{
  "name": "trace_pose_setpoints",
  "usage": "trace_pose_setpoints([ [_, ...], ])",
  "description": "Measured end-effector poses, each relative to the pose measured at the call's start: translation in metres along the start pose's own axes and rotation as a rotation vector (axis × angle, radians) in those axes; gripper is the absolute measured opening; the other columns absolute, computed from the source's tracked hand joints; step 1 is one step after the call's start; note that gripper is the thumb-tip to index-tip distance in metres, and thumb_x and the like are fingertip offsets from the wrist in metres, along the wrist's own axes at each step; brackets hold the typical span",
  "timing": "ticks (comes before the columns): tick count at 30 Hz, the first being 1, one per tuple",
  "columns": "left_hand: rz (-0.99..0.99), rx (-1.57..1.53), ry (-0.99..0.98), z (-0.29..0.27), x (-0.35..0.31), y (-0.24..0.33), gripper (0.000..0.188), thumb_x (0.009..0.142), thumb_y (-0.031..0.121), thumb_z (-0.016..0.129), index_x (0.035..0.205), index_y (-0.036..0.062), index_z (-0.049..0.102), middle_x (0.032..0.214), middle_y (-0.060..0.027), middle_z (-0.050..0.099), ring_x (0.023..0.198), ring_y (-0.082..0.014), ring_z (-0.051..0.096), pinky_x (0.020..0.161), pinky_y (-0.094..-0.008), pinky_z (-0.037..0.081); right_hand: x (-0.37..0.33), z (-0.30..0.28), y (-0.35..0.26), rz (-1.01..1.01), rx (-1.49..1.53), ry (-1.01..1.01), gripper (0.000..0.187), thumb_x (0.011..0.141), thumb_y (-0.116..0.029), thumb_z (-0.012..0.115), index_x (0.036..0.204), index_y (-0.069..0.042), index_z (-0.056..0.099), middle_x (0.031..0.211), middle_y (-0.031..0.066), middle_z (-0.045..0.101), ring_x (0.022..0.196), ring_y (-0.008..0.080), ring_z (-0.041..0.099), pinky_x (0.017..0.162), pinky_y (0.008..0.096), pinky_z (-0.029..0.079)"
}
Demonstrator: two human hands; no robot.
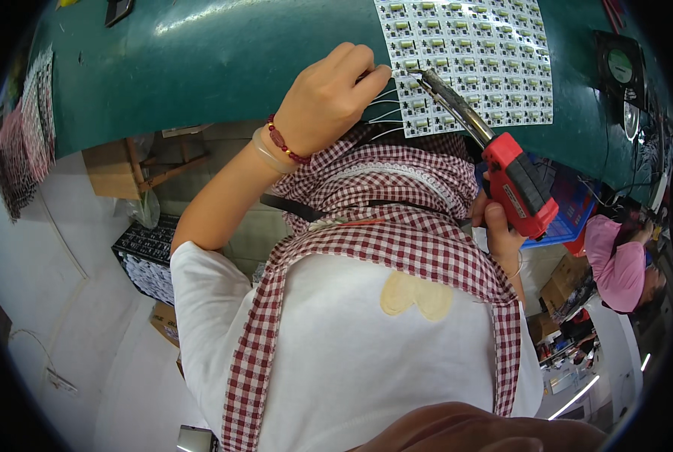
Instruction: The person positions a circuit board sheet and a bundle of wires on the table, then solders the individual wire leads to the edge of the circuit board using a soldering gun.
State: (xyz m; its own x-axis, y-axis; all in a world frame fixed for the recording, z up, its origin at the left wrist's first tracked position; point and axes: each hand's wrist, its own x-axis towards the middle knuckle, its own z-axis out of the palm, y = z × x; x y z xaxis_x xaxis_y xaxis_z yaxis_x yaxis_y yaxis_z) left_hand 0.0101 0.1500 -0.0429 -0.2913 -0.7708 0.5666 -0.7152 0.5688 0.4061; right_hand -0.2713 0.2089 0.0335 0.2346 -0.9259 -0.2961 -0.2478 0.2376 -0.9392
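Note:
My right hand (500, 230) is wrapped round the handle of a red and black soldering gun (519, 184). Its dark metal barrel slants up to the left, and the tip is over the left edge of a panel of small circuit boards (472, 64). The white panel carries rows of repeated parts. Close to that tip, my left hand (336, 90) is closed in a pinch at the panel's edge; what its fingers hold is too small to make out. Several white wires (385, 117) run from the panel's left edge beneath this hand.
The panel lies on a green worktable (201, 68). Bundles of thin wires (31, 128) hang off the table's left end. A black round-faced device (620, 68) stands at right, above a blue crate (566, 200). A person in pink (615, 264) is farther right.

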Motion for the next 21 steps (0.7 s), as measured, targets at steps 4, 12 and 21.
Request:
trace_pose_setpoints([
  [4, 0.037, -0.027, -0.015, -0.003, 0.0, -0.001, 0.024, 0.062, -0.002, 0.064, 0.085, 0.0044, 0.066, 0.069, -0.0035, 0.049, 0.06, -0.0168, 0.051, 0.049, -0.0265, 0.043, 0.0, -0.001, 0.001, 0.001, -0.012, -0.027, 0.055, 0.083, -0.035, 0.065, 0.117, 0.005, 0.049, 0.06, 0.0063, 0.051, 0.047, 0.0122, 0.046, 0.049, 0.0251, 0.04],
  [12, 0.072, -0.004, -0.021, -0.002, 0.0, 0.001, 0.027, 0.061, -0.001, 0.063, 0.086, 0.0049, 0.066, 0.068, -0.0032, 0.046, 0.059, -0.0158, 0.049, 0.048, -0.0258, 0.041, -0.007, -0.004, 0.004, 0.044, -0.057, -0.067, 0.048, 0.084, -0.03, 0.064, 0.116, 0.003, 0.05, 0.06, 0.007, 0.052, 0.05, 0.0127, 0.047, 0.051, 0.0264, 0.04],
  [21, 0.075, -0.03, 0.0, 0.0, 0.001, 0.001, 0.026, 0.061, -0.003, 0.062, 0.086, 0.0034, 0.066, 0.068, -0.0039, 0.045, 0.06, -0.0161, 0.049, 0.049, -0.0264, 0.042, -0.012, -0.009, 0.019, 0.014, -0.233, -0.059, 0.041, 0.083, -0.03, 0.065, 0.107, 0.001, 0.053, 0.065, 0.0065, 0.054, 0.053, 0.0126, 0.049, 0.05, 0.026, 0.04],
])
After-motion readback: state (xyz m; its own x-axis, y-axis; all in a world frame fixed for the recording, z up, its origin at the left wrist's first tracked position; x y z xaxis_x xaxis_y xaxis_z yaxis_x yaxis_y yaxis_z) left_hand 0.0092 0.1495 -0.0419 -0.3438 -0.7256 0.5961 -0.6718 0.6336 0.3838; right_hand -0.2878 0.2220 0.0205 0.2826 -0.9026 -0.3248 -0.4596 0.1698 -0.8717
